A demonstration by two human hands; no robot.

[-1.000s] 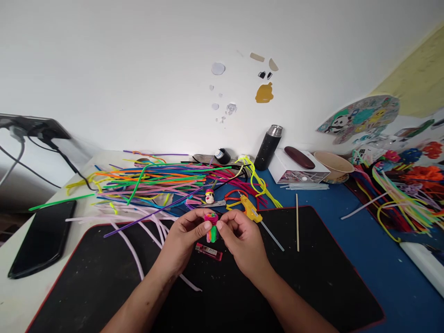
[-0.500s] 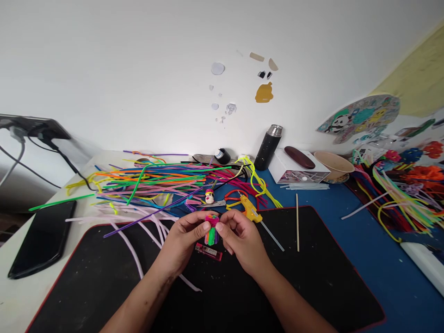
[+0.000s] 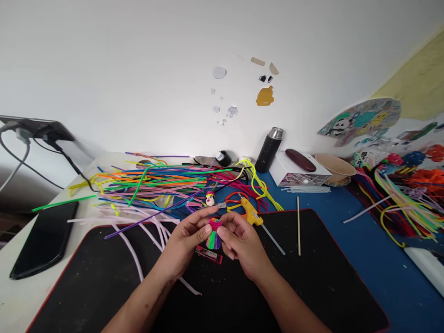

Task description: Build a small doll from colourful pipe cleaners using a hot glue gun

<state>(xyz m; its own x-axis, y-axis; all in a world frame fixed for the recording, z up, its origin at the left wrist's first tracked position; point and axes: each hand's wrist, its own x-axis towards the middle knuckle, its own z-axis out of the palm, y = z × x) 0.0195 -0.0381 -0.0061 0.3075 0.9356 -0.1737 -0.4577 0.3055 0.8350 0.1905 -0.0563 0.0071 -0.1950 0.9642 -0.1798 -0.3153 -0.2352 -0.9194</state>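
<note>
Between my two hands is a small bundle of coloured pipe cleaners [image 3: 214, 238], wound with magenta at the top, with orange, green and purple strands hanging below. My left hand [image 3: 194, 233] pinches its left side with the thumb in front. On the right side, the thumb and fingers of my right hand [image 3: 239, 238] close on it too. Just under the bundle, a red lighter-like item with a label [image 3: 209, 255] lies on the black mat [image 3: 298, 286]. Beyond my fingers sit a small doll-like head with a pink and yellow cap [image 3: 210, 199] and orange-handled pliers or cutters [image 3: 234, 199].
A yellow glue gun [image 3: 250, 212] with a glue stick lies right of my hands, near a wooden stick [image 3: 299, 226]. Heaped pipe cleaners [image 3: 163, 178] spread along the back left. A black flask [image 3: 268, 150], a white box [image 3: 294, 170] and a phone [image 3: 45, 238] stand or lie around.
The bundle has turned so its magenta top tilts toward me and shows its rim. My left index finger has lifted off it slightly. The camera view has shifted a little.
</note>
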